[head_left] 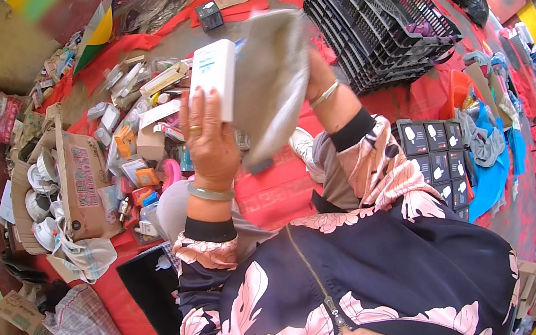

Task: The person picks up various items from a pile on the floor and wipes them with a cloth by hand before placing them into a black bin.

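A white box (213, 71) stands upright in front of me, with my left hand (210, 131) closed around its lower part. Beside it on the right, a greyish-beige cloth (271, 79) hangs smeared by motion. My right hand (318, 75) grips this cloth from its right side, though the cloth hides most of the fingers. The cloth's edge is close against the box; whether they touch I cannot tell. Below my left hand lies a heap of small boxes and packets (135, 150).
Black plastic crates (377, 17) are stacked at the far right. Small black boxes (431, 156) sit in rows by my right arm. On the left, a cardboard box (85, 186) stands beside white round items (42, 203). One small black box (210, 17) lies ahead on the red floor covering (273, 198).
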`<state>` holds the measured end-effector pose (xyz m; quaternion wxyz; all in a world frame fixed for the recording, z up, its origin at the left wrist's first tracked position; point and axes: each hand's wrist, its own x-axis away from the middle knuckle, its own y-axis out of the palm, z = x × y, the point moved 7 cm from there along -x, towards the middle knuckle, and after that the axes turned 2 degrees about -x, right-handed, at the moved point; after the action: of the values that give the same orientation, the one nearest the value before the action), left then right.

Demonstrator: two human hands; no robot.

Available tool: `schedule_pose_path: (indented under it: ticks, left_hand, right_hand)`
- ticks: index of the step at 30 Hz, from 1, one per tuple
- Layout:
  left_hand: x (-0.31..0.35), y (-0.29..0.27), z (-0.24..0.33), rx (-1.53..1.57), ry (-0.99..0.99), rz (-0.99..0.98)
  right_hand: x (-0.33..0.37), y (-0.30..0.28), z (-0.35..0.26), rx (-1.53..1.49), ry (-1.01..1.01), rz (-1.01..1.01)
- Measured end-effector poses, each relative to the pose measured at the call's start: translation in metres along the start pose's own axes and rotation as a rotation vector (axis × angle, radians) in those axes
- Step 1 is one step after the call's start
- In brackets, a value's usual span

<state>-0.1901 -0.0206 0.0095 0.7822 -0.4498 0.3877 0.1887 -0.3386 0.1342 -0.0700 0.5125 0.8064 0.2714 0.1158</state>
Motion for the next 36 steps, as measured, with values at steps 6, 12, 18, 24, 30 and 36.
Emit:
schedule_pose_path:
  ticks: [6, 12, 18, 24, 30, 36]
  left_hand:
    - [0.016, 0.025, 0.037, -0.043, 0.198, -0.219]
    - [0.021, 0.024, -0.016, 0.784, -0.504, 0.031]
    - [0.049, 0.075, -0.017, 1.455, -0.968, -0.291]
    - [0.042, 0.074, -0.014, 1.539, -1.027, -0.176]
    - [0.043, 0.06, -0.033, 1.305, -0.953, -0.197]
    - [0.058, 0.067, -0.024, 1.224, -0.884, -0.332]
  right_hand:
    - [0.009, 0.032, 0.068, -0.12, 0.105, 0.22]
    - [0.011, 0.014, 0.029, 0.15, -0.256, 0.442]
    - [0.011, 0.001, 0.025, 0.37, -0.429, 0.527]
    - [0.007, -0.047, 0.012, 0.909, -0.333, 0.752]
    - [0.023, 0.058, -0.008, 1.155, -0.664, 0.392]
    - [0.009, 0.043, 0.033, 1.811, -0.515, 0.426]
